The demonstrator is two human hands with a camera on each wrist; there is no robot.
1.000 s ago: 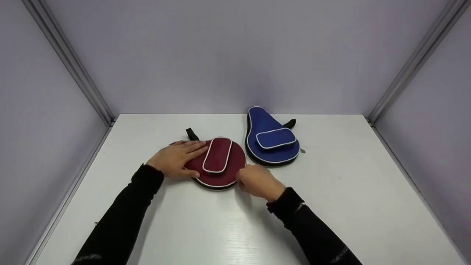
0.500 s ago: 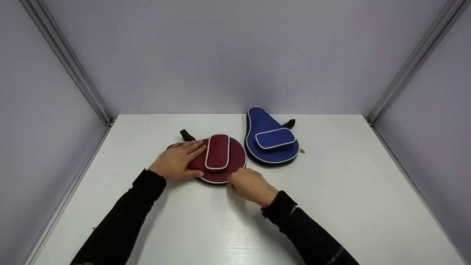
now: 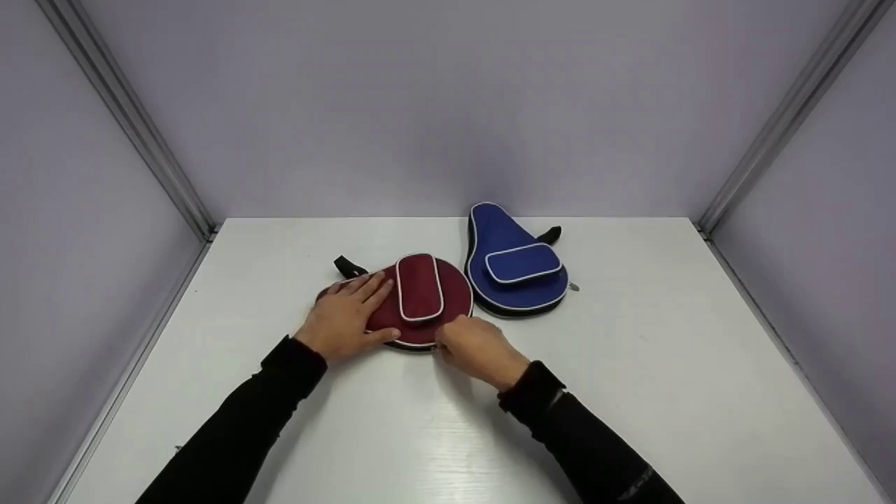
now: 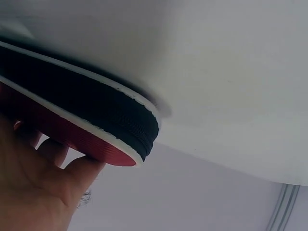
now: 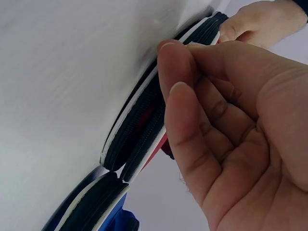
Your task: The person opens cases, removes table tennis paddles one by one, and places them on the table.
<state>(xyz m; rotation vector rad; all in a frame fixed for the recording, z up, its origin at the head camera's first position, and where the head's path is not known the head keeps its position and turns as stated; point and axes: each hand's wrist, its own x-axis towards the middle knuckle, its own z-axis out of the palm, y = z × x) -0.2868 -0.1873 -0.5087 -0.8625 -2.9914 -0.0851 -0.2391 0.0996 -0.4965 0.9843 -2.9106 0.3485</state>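
Note:
A dark red, paddle-shaped zip case [image 3: 458,287] with white piping and a raised pocket [image 3: 420,288] lies on the white table. My left hand [image 3: 346,318] rests on its narrow end, fingers spread across the top. At the near right edge, my right hand [image 3: 479,350] pinches the zipper pull, which its fingertips mostly hide. In the right wrist view, the case's zipper [image 5: 144,120] is parted behind the fingers, with a bit of red showing inside. The left wrist view shows the black side wall [image 4: 82,91] of the narrow end under my left fingers.
A similar blue case [image 3: 504,234] lies just right of the red one, with a black strap [image 3: 551,235] and a small zipper pull [image 3: 574,286] at its side. The red case's black strap [image 3: 348,267] sticks out at the back. Pale walls [image 3: 448,105] enclose the table.
My right hand has shifted slightly left along the red case's edge. The case has turned a little, its strap end swinging left and nearer, and my left hand has moved with it.

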